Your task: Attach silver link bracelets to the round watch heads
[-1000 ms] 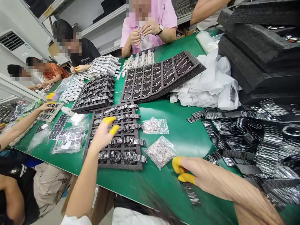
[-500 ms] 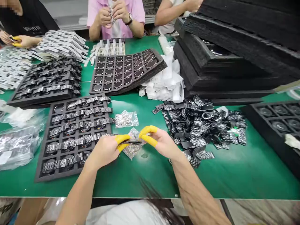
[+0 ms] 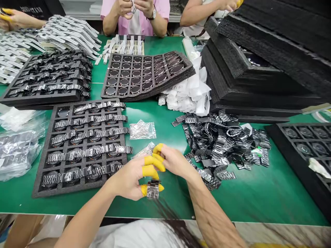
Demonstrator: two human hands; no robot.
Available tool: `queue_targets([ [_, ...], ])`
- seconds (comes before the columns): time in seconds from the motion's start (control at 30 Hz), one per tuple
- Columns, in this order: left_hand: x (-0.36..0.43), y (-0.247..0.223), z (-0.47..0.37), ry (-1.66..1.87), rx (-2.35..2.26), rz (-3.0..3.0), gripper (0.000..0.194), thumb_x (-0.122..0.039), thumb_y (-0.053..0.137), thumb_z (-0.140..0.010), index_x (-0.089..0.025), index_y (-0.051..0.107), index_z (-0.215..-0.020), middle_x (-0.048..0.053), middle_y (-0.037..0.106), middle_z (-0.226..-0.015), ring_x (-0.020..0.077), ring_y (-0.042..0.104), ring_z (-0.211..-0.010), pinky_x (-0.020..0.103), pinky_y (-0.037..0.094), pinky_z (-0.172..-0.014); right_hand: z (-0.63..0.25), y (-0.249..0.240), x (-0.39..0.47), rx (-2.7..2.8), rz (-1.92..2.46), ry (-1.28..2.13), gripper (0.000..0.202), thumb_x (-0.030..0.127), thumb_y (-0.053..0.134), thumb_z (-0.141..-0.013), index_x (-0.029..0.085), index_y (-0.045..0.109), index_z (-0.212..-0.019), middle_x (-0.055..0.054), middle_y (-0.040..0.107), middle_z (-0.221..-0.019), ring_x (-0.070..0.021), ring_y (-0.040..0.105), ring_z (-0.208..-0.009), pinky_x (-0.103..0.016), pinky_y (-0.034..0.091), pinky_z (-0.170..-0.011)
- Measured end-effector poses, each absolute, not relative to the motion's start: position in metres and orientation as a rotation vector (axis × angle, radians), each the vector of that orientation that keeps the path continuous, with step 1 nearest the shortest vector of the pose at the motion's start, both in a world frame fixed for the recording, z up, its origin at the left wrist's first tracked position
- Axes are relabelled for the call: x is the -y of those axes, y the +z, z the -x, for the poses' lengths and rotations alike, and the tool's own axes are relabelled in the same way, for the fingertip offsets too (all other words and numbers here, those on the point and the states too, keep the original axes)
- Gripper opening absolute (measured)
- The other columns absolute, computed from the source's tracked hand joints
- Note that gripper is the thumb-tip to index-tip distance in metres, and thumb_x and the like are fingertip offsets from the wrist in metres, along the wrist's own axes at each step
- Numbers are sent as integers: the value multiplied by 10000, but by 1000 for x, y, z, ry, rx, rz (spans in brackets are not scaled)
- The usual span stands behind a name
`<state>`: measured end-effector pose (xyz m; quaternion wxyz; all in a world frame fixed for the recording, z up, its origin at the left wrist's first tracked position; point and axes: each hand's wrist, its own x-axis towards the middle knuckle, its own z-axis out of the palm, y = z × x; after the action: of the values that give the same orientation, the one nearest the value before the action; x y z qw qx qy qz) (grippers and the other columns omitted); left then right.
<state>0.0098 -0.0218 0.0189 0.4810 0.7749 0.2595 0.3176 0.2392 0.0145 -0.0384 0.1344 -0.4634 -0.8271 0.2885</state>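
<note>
Yellow finger cots cover the fingertips of both my hands. In my left hand (image 3: 130, 175), a short black metal-link watch band (image 3: 152, 189) is gripped at the thumb, hanging below the fingers; whether a watch case is attached I cannot make out. Beside it my right hand (image 3: 178, 162) is closed, its thumb and finger bent together at the edge of a small clear bag of thin metal pins (image 3: 145, 151). Anything between those fingertips is too small to see. Just behind lies a second bag of pins (image 3: 142, 130).
At left lies a foam tray (image 3: 38, 179) of watches with black bands. Loose black bands (image 3: 217, 141) are heaped at right. Behind stand a tray of watch faces (image 3: 134, 74), white wrapping (image 3: 191, 91) and stacked black foam (image 3: 248, 93). Other people sit across the green table (image 3: 245, 199).
My left hand has turned and come nearer, bringing the dark band into view below its fingers. My right hand has stayed close to the pin bag, its fingers now closer together.
</note>
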Motion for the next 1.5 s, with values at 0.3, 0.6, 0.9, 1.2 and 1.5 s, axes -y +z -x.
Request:
queue_targets([
  [0.3,24,2,-30,709,-853,-793,407,-509,792,-897,-200,573,-1045,-21,693,-735,94,588,-420,187,405,-389,-251,-30,-20,2208,1271,854,123,205,591,-1000,226,688,-926,12,609,-762,-156,531,-637,-269,419,-599],
  [0.6,16,6,-32,778,-859,-603,530,-596,834,-810,-142,668,-1028,-13,691,-637,95,551,-348,188,359,-341,-241,-24,-9,1716,1061,684,114,253,627,-1016,242,704,-932,-12,664,-769,-157,557,-618,-280,451,-539],
  [0.9,19,6,-35,762,-763,-473,474,-607,781,-853,-161,676,-978,9,661,-681,101,538,-450,211,387,-426,-217,-32,9,1634,954,474,78,227,668,-955,281,718,-979,26,603,-616,-169,544,-493,-310,482,-481],
  [1.2,16,6,-35,812,-695,-285,420,-535,816,-853,-166,718,-1029,69,680,-940,207,693,-764,358,609,-657,-224,-50,19,1609,1094,527,133,351,593,-1012,291,697,-953,-5,611,-611,-217,592,-522,-376,522,-516],
  [1.5,21,3,-36,822,-918,-745,435,-521,829,-878,-204,589,-1051,-97,558,-538,68,458,-403,184,351,-457,-217,-38,19,1799,1087,455,97,275,611,-980,284,640,-887,13,592,-569,-201,582,-474,-343,506,-499],
])
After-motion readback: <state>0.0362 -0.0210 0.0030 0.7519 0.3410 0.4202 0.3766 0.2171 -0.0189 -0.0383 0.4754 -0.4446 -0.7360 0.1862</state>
